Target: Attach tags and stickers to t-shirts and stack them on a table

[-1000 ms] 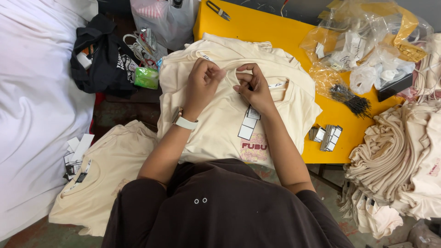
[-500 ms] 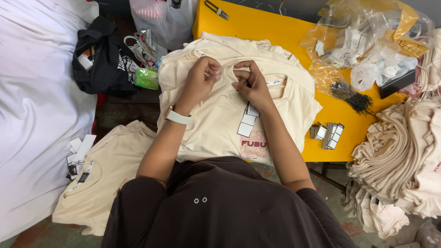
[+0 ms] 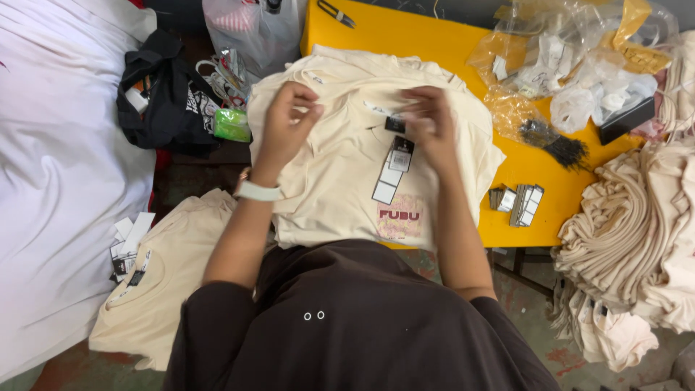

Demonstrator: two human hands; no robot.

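Cream T-shirt (image 3: 340,181) lying atop a stack on the yellow surface (image 3: 434,43); left hand (image 3: 289,123) curling loosely, empty; blurred right hand (image 3: 427,123) fingering the collar, grip unclear. Dangling hang tag (image 3: 393,170) risking snagging or tearing off.

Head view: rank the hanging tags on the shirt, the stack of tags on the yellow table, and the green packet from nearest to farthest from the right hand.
1. Hanging tags: on the shirt, just below and inward of the right hand.
2. Stack of tags: on the yellow table, lower and to the outer side.
3. Green packet: far across, beyond the left hand.
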